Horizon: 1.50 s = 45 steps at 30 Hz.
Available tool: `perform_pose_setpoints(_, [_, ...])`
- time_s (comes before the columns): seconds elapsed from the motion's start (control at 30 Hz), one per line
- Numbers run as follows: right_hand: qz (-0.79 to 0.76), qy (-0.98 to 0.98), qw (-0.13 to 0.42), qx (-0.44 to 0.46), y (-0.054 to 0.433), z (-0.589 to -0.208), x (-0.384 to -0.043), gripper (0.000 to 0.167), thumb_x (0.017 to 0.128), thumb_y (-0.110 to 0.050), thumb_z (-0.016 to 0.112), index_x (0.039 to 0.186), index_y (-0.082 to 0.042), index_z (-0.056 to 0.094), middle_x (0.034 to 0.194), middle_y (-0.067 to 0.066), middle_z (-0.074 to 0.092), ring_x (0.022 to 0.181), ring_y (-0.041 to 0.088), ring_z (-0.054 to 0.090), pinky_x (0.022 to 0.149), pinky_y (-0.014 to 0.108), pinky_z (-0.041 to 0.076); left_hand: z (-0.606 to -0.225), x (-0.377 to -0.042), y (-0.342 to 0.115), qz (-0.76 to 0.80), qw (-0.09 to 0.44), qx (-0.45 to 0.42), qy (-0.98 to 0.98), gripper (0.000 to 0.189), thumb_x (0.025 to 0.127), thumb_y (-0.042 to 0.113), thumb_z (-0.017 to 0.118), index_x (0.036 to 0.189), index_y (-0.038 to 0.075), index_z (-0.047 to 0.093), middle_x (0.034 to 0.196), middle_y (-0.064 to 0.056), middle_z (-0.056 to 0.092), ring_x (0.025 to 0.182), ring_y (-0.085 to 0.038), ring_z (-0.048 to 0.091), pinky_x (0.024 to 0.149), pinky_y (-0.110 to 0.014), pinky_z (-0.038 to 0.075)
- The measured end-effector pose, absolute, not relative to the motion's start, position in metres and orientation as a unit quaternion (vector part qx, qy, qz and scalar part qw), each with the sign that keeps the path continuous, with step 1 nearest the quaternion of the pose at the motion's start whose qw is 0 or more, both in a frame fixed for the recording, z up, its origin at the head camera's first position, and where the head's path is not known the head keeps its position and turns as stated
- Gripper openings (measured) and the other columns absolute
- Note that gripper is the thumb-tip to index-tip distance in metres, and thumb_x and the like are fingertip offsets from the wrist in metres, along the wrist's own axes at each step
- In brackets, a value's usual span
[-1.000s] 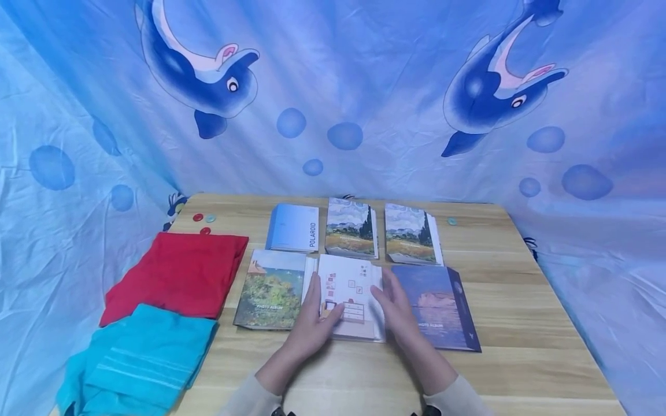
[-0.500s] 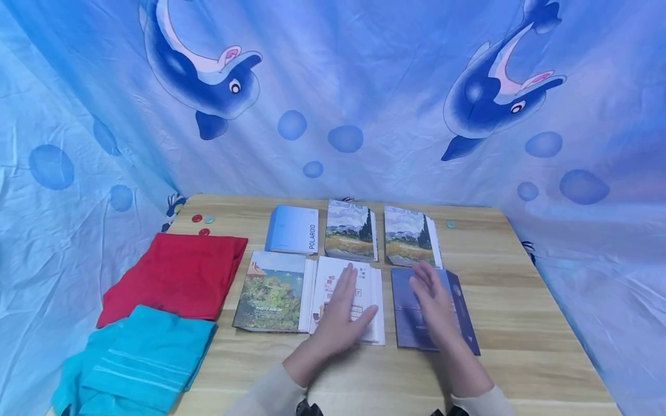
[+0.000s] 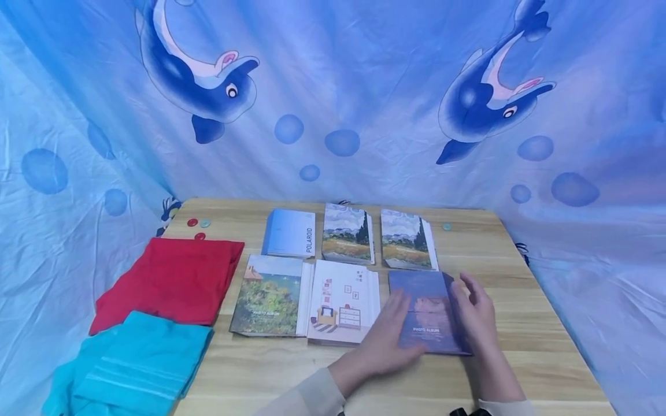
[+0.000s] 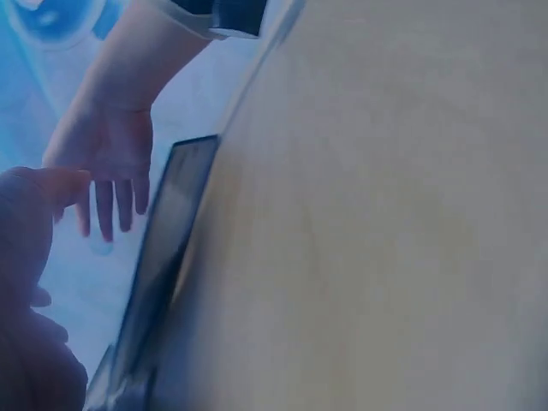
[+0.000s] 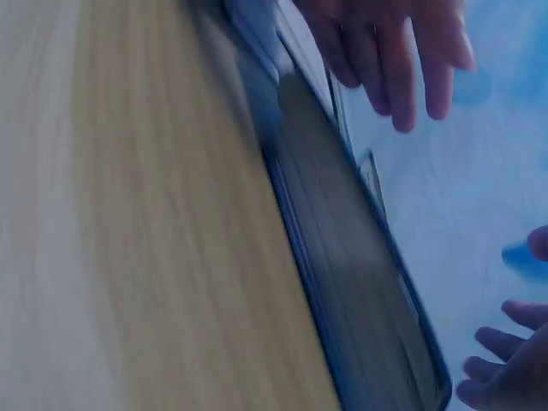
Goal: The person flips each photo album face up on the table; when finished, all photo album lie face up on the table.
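In the head view a dark blue-purple photo album (image 3: 428, 306) with a rock-and-water picture lies flat at the front right of the table. My left hand (image 3: 382, 335) is at its left edge, fingers straight and thumb near the front corner. On the other side my right hand (image 3: 476, 318) stands at the spine edge with fingers extended. The left wrist view shows the album's dark edge (image 4: 171, 231), with my right hand beyond it. Thick page edges (image 5: 342, 231) show in the right wrist view. Left of this album lies a white one (image 3: 340, 303) with a room drawing.
A garden-picture album (image 3: 267, 297) lies at the front left. Behind stand a blue Polaroid album (image 3: 291, 231) and two landscape albums (image 3: 346, 234). Folded red cloth (image 3: 171, 277) and teal cloth (image 3: 135, 358) lie at the left. Small red discs (image 3: 193, 222) are scattered at the back left.
Both hands have left the white album and moved right to the sides of the purple album, the right hand first and the left after it. The white album now lies uncovered.
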State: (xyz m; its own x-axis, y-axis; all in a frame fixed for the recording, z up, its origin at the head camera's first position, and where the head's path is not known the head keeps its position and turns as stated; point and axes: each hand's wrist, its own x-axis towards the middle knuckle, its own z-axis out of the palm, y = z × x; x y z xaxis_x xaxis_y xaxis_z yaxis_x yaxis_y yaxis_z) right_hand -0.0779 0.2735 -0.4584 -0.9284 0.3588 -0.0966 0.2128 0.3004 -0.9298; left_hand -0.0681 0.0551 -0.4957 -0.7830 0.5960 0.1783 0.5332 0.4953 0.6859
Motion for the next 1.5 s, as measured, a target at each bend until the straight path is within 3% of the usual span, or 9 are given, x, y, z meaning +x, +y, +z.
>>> perform_pose_setpoints(0.3, [0.582, -0.791, -0.026, -0.188, 0.287, -0.475, -0.073, 0.073, 0.106, -0.038, 0.05, 0.16, 0.0, 0.019, 0.162, 0.026, 0.024, 0.151, 0.037, 0.022, 0.124, 0.049, 0.018, -0.509, -0.07, 0.078, 0.293, 0.041, 0.351, 0.889, 0.117, 0.077, 0.06, 0.08, 0.162, 0.007, 0.02, 0.167, -0.019, 0.015, 0.154, -0.032, 0.011, 0.124, -0.044, 0.012])
perform_pose_setpoints(0.53, [0.628, -0.752, -0.02, -0.201, 0.287, -0.475, -0.075, 0.068, 0.107, -0.035, 0.048, 0.161, -0.003, 0.02, 0.164, 0.023, 0.023, 0.151, 0.035, 0.021, 0.124, 0.047, 0.019, -0.513, -0.075, 0.084, 0.302, 0.029, 0.33, 0.894, 0.109, 0.077, 0.035, 0.085, 0.162, 0.008, 0.021, 0.167, -0.017, 0.018, 0.154, -0.032, 0.013, 0.125, -0.046, 0.011])
perform_pose_setpoints(0.67, [0.679, -0.7, -0.033, -0.219, 0.287, -0.476, -0.073, 0.06, 0.108, -0.025, 0.047, 0.16, -0.004, 0.025, 0.163, 0.018, 0.026, 0.149, 0.029, 0.028, 0.121, 0.037, 0.028, -0.513, -0.076, 0.085, 0.343, 0.034, 0.325, 0.881, 0.106, 0.076, 0.025, 0.083, 0.161, 0.006, 0.023, 0.166, -0.019, 0.018, 0.154, -0.033, 0.012, 0.125, -0.048, 0.011])
perform_pose_setpoints(0.8, [0.701, -0.668, -0.023, -0.249, 0.289, -0.48, -0.071, 0.056, 0.105, -0.019, 0.054, 0.156, -0.005, 0.035, 0.151, 0.01, 0.042, 0.131, 0.016, 0.046, 0.104, 0.02, 0.045, -0.511, -0.072, 0.086, 0.395, 0.062, 0.312, 0.862, 0.11, 0.074, 0.025, 0.084, 0.162, 0.013, 0.021, 0.168, -0.017, 0.012, 0.155, -0.032, 0.01, 0.124, -0.048, 0.011])
perform_pose_setpoints(0.93, [0.734, -0.632, 0.0, -0.248, 0.295, -0.481, -0.072, 0.056, 0.101, -0.016, 0.064, 0.15, -0.003, 0.042, 0.118, -0.005, 0.061, 0.101, 0.006, 0.06, 0.085, 0.018, 0.054, -0.51, -0.069, 0.086, 0.446, 0.093, 0.277, 0.846, 0.111, 0.076, 0.043, 0.086, 0.163, 0.022, 0.021, 0.17, -0.01, 0.008, 0.155, -0.032, 0.009, 0.122, -0.054, 0.018])
perform_pose_setpoints(1.07, [0.718, -0.662, 0.014, -0.215, 0.303, -0.473, -0.073, 0.045, 0.099, -0.02, 0.068, 0.138, -0.005, 0.052, 0.094, -0.015, 0.067, 0.082, 0.003, 0.064, 0.071, 0.021, 0.056, -0.51, -0.066, 0.089, 0.498, 0.132, 0.239, 0.823, 0.104, 0.081, 0.061, 0.076, 0.163, 0.029, 0.021, 0.17, -0.003, 0.005, 0.154, -0.033, 0.009, 0.118, -0.062, 0.022])
perform_pose_setpoints(1.23, [0.686, -0.709, 0.015, -0.161, 0.312, -0.457, -0.072, 0.032, 0.101, -0.023, 0.064, 0.133, -0.018, 0.063, 0.096, -0.02, 0.066, 0.082, 0.002, 0.063, 0.068, 0.022, 0.057, -0.508, -0.064, 0.094, 0.538, 0.147, 0.22, 0.801, 0.089, 0.09, 0.063, 0.063, 0.162, 0.029, 0.024, 0.17, -0.001, 0.008, 0.153, -0.034, 0.018, 0.117, -0.062, 0.026])
perform_pose_setpoints(1.37, [0.719, -0.684, 0.014, -0.128, 0.312, -0.446, -0.069, 0.024, 0.103, -0.017, 0.06, 0.117, -0.033, 0.07, 0.101, -0.019, 0.069, 0.087, 0.003, 0.064, 0.067, 0.024, 0.058, -0.504, -0.066, 0.095, 0.558, 0.137, 0.228, 0.786, 0.084, 0.094, 0.06, 0.06, 0.161, 0.022, 0.028, 0.169, -0.002, 0.014, 0.151, -0.033, 0.024, 0.119, -0.055, 0.027])
perform_pose_setpoints(1.5, [0.738, -0.667, 0.024, -0.1, 0.303, -0.436, -0.066, 0.027, 0.102, -0.012, 0.06, 0.112, -0.034, 0.072, 0.101, -0.013, 0.069, 0.089, 0.005, 0.065, 0.066, 0.025, 0.059, -0.498, -0.071, 0.094, 0.577, 0.127, 0.238, 0.771, 0.08, 0.097, 0.054, 0.059, 0.16, 0.016, 0.031, 0.167, -0.008, 0.022, 0.15, -0.031, 0.027, 0.12, -0.049, 0.029])
